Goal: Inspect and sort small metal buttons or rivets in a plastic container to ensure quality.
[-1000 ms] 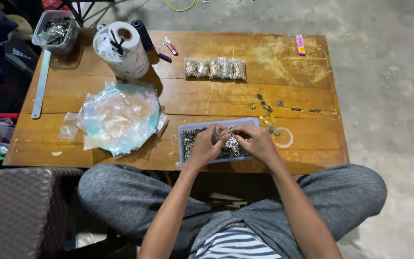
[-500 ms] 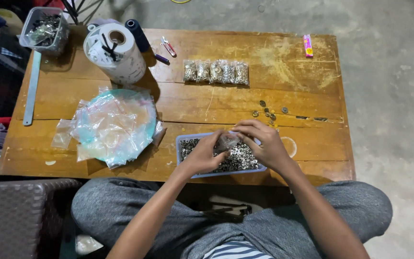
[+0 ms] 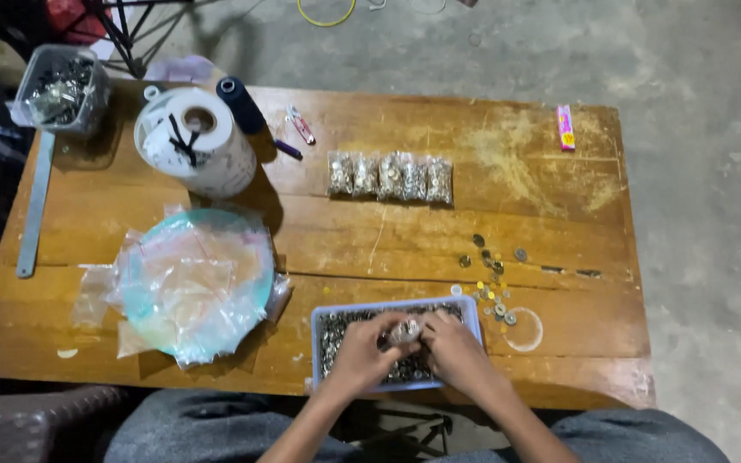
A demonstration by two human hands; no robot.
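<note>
Both my hands meet over a pale rectangular tray [image 3: 472, 313] of small metal pieces at the near edge of a wooden table [image 3: 388, 231]. My left hand [image 3: 366, 347] and my right hand [image 3: 452, 351] together pinch a small clear bag [image 3: 404, 331] holding metal pieces, just above the tray. A row of several filled small bags [image 3: 390, 177] lies at mid-table. A heap of empty clear bags [image 3: 190, 283] rests on a round teal plate to the left.
Loose small metal pieces [image 3: 492, 279] are scattered right of the tray. A white cylindrical tub [image 3: 197, 141], a dark thread spool [image 3: 240, 103], a metal ruler [image 3: 34, 206], a grey bin of parts [image 3: 60, 90] and a pink lighter [image 3: 565, 127] lie around the table. Concrete floor surrounds it.
My right hand has drawn back to meet the left over the tray's middle, both now closed on the small bag. The view has shifted slightly.
</note>
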